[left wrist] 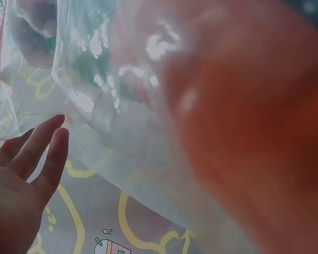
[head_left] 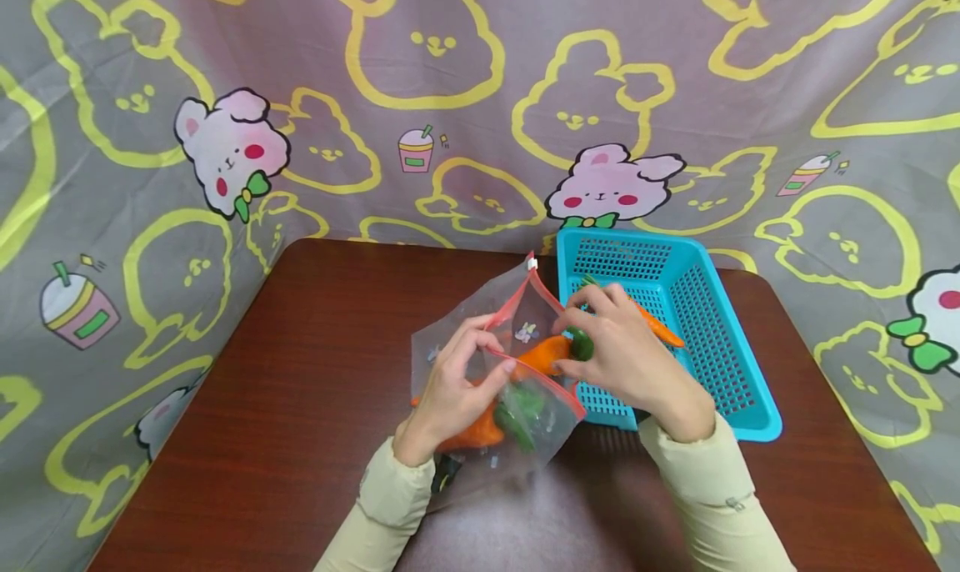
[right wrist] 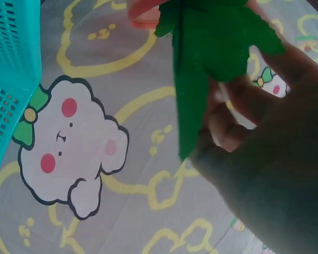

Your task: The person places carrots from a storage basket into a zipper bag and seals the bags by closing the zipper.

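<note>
My left hand (head_left: 461, 384) holds a clear zip bag (head_left: 438, 334) by its red-edged mouth, which gapes apart. Inside the bag, an orange carrot (head_left: 480, 432) with green leaves (head_left: 522, 412) shows through the plastic; it looms large and blurred in the left wrist view. My right hand (head_left: 618, 347) pinches another carrot (head_left: 545, 356) at its green top (right wrist: 214, 47). That carrot's orange body points left into the bag's mouth. A white slider (head_left: 532, 264) sits at the far corner of the red zip.
A blue plastic basket (head_left: 720, 330) stands to the right, behind my right hand, with another carrot (head_left: 658, 322) in it. The brown table (head_left: 300, 372) extends to both sides. A patterned cloth (head_left: 480, 122) hangs behind and at the sides.
</note>
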Motion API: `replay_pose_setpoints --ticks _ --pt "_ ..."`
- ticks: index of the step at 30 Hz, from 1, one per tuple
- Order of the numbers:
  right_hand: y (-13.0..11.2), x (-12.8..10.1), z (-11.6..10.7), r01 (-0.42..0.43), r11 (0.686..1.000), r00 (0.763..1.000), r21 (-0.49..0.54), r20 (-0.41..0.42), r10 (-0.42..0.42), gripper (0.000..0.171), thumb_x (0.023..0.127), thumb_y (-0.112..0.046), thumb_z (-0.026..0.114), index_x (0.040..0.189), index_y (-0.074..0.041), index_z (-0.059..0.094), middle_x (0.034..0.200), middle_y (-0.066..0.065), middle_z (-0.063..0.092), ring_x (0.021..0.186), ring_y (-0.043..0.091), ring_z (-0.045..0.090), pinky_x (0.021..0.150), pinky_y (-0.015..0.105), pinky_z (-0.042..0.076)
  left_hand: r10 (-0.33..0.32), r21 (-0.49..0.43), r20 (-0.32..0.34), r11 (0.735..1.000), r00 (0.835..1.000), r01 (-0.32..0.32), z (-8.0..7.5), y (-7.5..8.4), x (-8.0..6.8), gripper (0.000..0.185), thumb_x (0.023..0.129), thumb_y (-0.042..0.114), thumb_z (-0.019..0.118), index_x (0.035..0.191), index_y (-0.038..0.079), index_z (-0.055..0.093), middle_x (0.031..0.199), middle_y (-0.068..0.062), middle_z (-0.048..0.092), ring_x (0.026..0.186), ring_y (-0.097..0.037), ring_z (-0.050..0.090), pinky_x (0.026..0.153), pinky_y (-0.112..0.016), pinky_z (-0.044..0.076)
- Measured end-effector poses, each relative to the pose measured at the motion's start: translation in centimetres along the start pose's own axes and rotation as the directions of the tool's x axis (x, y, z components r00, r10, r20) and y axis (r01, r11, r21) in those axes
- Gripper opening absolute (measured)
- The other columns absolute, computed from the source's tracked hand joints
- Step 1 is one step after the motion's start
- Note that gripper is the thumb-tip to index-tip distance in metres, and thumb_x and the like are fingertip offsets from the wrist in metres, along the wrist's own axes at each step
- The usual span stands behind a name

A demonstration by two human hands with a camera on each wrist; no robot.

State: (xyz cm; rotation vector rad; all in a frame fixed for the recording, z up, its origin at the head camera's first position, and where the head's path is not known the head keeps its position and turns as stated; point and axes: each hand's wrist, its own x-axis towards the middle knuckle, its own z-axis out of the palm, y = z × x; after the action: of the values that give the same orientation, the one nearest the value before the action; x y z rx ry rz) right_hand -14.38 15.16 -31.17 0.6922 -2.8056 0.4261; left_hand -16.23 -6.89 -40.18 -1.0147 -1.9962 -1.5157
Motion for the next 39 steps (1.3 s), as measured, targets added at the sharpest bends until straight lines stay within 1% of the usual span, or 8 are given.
replay_pose_setpoints --ticks 5,10,14,17,21,25,30,39 --pt "-0.3 0.3 0.2 -0.025 0.997 0.997 -0.072 0.075 0.03 0.03 0.07 -0.029 0.087 0.092 -0.016 0.072 0.101 0.004 0.057 0.093 0.023 0.043 0.072 0.034 0.04 -0.002 0.004 0.013 1.0 1.0 0.002 0.0 0.0 -0.1 0.018 0.086 0.011 0.068 0.097 0.007 0.055 0.123 -0.016 0.059 0.117 -0.027 0.058 0.093 -0.032 0.049" --pt "-0.7 0.5 0.4 -0.091 0.994 0.982 -0.069 0.159 0.101 0.027 0.07 -0.026 0.086 0.091 -0.016 0.073 0.092 0.001 0.062 0.086 0.02 0.046 0.07 0.032 0.039 0.01 0.0 0.025 1.0 1.0 -0.01 0.0 0.1 -0.1 0.018 0.086 0.01 0.068 0.097 0.007 0.055 0.126 -0.013 0.059 0.117 -0.026 0.057 0.092 -0.032 0.05" --pt "-0.8 0.8 0.4 -0.133 0.991 0.965 0.017 0.23 0.125 0.026 0.074 -0.026 0.084 0.094 -0.015 0.071 0.09 -0.004 0.066 0.08 0.013 0.054 0.07 0.029 0.047 0.016 -0.007 0.033 1.0 0.999 -0.016 0.1 0.0 -0.1 0.017 0.086 0.008 0.068 0.097 0.008 0.055 0.128 -0.012 0.059 0.117 -0.025 0.057 0.091 -0.031 0.05" --pt "-0.6 1.0 0.2 -0.127 0.987 0.962 0.1 0.254 0.098 0.02 0.081 -0.027 0.078 0.096 -0.016 0.07 0.087 -0.008 0.067 0.077 0.009 0.058 0.069 0.027 0.051 0.014 -0.01 0.037 1.0 0.999 -0.013 0.1 0.0 -0.1 0.018 0.086 0.008 0.069 0.097 0.008 0.055 0.127 -0.012 0.058 0.115 -0.025 0.058 0.09 -0.031 0.05" --pt "0.2 1.0 -0.3 -0.104 0.984 0.98 0.142 0.185 0.077 0.018 0.086 -0.03 0.073 0.097 -0.016 0.071 0.085 -0.007 0.066 0.082 0.015 0.058 0.072 0.031 0.049 0.015 -0.004 0.039 1.0 0.999 -0.015 0.1 0.0 -0.1 0.019 0.085 0.007 0.069 0.098 0.007 0.055 0.125 -0.014 0.058 0.114 -0.026 0.058 0.091 -0.033 0.05" --pt "1.0 1.0 -1.2 -0.138 0.979 0.986 0.147 0.116 0.122 0.02 0.09 -0.034 0.067 0.099 -0.016 0.071 0.088 -0.005 0.066 0.086 0.017 0.056 0.074 0.034 0.048 0.016 0.005 0.036 1.0 0.999 -0.016 0.1 0.0 -0.1 0.019 0.085 0.007 0.069 0.097 0.006 0.055 0.124 -0.015 0.058 0.115 -0.028 0.059 0.095 -0.037 0.049" --pt "2.8 1.1 -2.6 -0.166 0.977 0.986 0.137 0.057 0.16 0.017 0.094 -0.029 0.062 0.096 -0.014 0.07 0.083 -0.002 0.064 0.075 0.015 0.055 0.067 0.032 0.047 0.015 0.002 0.033 1.0 0.999 -0.015 0.0 -0.1 -0.1 0.019 0.084 0.006 0.07 0.097 0.006 0.055 0.123 -0.015 0.059 0.114 -0.028 0.059 0.097 -0.037 0.049" --pt "6.0 1.7 -4.3 -0.237 0.967 0.971 0.098 0.056 0.232 0.018 0.094 -0.027 0.062 0.092 -0.011 0.071 0.084 0.004 0.067 0.064 0.017 0.053 0.058 0.031 0.043 -0.011 -0.007 0.033 1.0 0.999 0.012 -0.1 0.1 -0.1 0.019 0.085 0.005 0.069 0.098 0.006 0.055 0.115 -0.013 0.06 0.119 -0.027 0.055 0.095 -0.034 0.049"
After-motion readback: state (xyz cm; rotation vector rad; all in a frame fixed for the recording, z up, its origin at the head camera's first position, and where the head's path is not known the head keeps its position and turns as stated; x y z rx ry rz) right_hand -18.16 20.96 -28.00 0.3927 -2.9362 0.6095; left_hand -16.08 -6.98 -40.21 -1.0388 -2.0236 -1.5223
